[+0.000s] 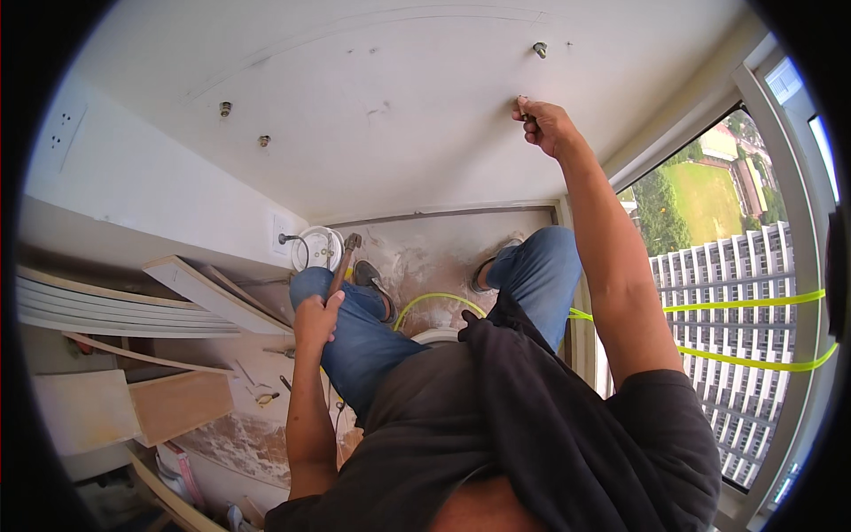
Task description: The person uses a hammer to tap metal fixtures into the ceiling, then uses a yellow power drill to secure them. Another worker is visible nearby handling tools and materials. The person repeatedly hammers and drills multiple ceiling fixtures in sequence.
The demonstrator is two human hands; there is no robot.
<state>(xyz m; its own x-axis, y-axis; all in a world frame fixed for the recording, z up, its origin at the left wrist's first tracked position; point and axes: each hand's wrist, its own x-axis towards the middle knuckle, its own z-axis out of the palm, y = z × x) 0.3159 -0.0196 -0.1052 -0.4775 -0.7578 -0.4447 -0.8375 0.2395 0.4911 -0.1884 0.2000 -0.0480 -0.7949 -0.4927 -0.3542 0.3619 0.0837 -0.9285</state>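
My left hand is closed around the wooden handle of a hammer, resting over my left thigh with the metal head pointing up and away. At the white wall my right hand pinches a small metal anchor bolt, its tip against or very near the surface; the fingers partly cover it. Above that hand another anchor bolt with a nut juts from the wall. Two similar bolts stick out at the left, an upper one and a lower one. Faint pencil lines curve across the wall.
A white bucket stands by the wall corner near a plugged-in cable. Curved panels, boards and a wooden box crowd the left. Scattered tools lie on the dusty floor. Yellow-green straps cross the window at right.
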